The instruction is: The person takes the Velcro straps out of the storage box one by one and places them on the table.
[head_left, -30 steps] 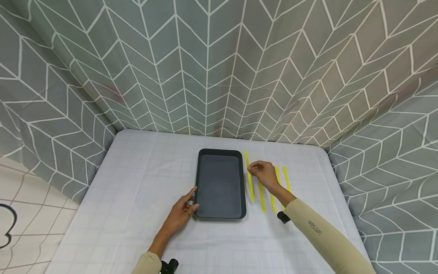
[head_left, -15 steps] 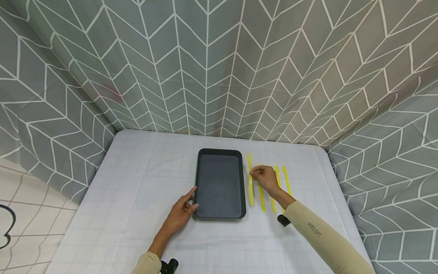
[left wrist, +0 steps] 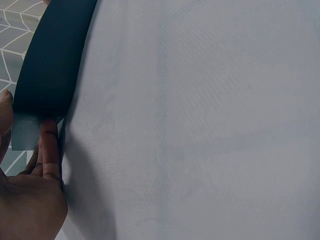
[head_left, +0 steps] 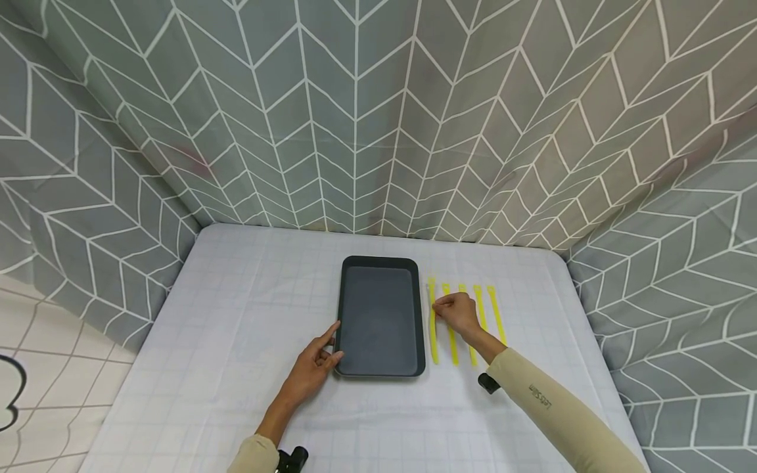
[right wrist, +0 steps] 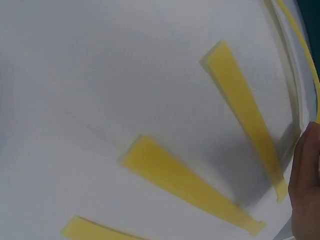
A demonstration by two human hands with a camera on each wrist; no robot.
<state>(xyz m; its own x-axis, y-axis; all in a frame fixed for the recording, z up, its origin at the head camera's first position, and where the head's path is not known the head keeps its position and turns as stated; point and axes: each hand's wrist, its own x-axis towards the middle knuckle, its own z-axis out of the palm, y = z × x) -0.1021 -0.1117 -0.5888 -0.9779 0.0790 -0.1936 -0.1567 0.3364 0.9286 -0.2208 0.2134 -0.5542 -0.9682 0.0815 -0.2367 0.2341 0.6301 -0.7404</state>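
Note:
A dark grey baking tray (head_left: 381, 322) lies lengthwise on the white cloth. My left hand (head_left: 312, 368) holds its left side near the front corner, thumb at the rim and fingers against the outer wall (left wrist: 52, 60). Just right of the tray, my right hand (head_left: 458, 312) pinches a flat yellow strip (head_left: 434, 345) between thumb and fingertips. That strip runs roughly parallel to the tray's long side; in the right wrist view the held strip (right wrist: 301, 37) appears curved at the edge.
Several similar yellow strips (head_left: 496, 312) lie in a row to the right, partly under my right hand and forearm. The white cloth (head_left: 248, 295) covers the table. A patterned grey curtain (head_left: 384, 131) hangs behind and on both sides.
My right hand has drawn the pinched strip toward me, bringing its far end closer in line with the neighbouring strips. The left hand and tray stay put.

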